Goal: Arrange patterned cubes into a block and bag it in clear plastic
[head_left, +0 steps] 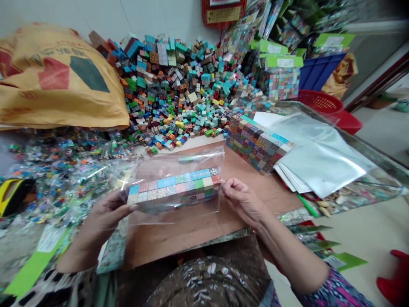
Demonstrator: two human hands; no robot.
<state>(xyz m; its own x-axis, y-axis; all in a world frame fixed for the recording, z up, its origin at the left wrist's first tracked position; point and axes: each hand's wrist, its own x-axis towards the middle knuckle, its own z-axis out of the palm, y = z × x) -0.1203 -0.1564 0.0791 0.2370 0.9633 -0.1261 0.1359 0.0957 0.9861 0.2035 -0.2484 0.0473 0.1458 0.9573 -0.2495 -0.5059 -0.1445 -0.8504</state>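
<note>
A clear plastic bag [179,166] lies over a brown board [179,232] and holds a long row of small coloured cubes [174,189]. My left hand [104,213] grips the bag's left end, fingers curled against the cubes. My right hand [243,200] pinches the bag's right end beside the last cubes. Both hands hold the bag just above the board.
A big heap of loose coloured cubes [179,85] fills the back. A stacked block of cubes [255,143] rests beside a pile of clear bags [316,162]. An orange sack [54,76] is at left, filled bags [60,175] below it, red baskets [322,104] at right.
</note>
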